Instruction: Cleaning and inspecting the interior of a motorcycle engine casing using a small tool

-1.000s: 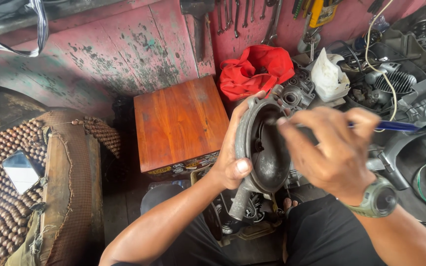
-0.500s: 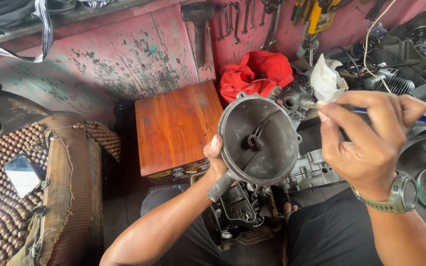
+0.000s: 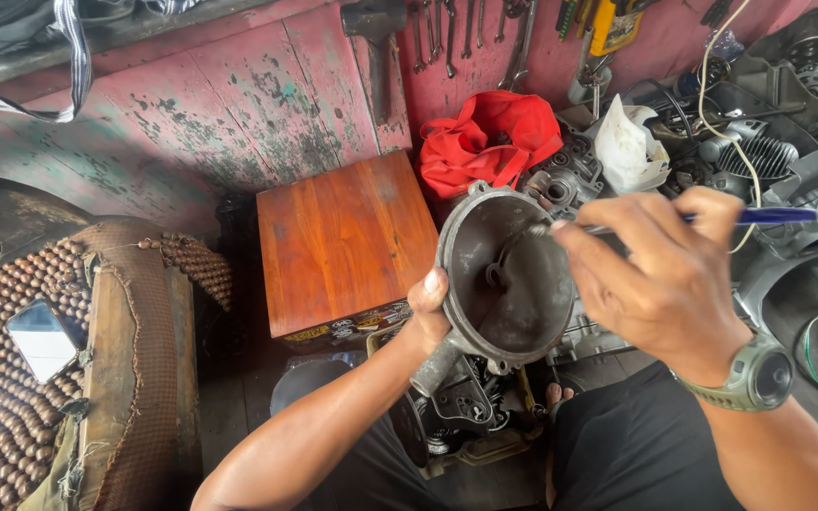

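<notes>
the round, bowl-shaped metal engine cover point(image 3: 508, 279) sits upright in front of me, its dark hollow inside turned toward my face, held above my lap and over the oily engine block point(image 3: 466, 412) on the floor between my knees. my left hand point(image 3: 428, 308) is clamped on its lower left rim, thumb pressed on the edge and the rest of the fingers hidden behind the casting. a short tube sticks out of the cover's bottom, just beside that hand.

my right hand point(image 3: 660, 274) is closed around a thin tool with a blue handle point(image 3: 759, 216); the handle pokes out to the right past my knuckles, and the working end reaches the upper right rim of the cover. i cannot tell what kind of tip it has, as it is blurred. a grey-green wristwatch point(image 3: 759, 378) is on that wrist.

just behind the cover lies a red cloth point(image 3: 485, 142), bunched against the worn pink wall point(image 3: 239, 104). left of it stands a reddish wooden box point(image 3: 343, 241). spanners point(image 3: 447, 38) hang on the wall above. to the right are more engine parts, a white rag point(image 3: 629, 147) and a pale cable point(image 3: 712, 66). at far left is a beaded seat cover point(image 3: 11, 416) with a phone point(image 3: 42, 339) lying on it.
</notes>
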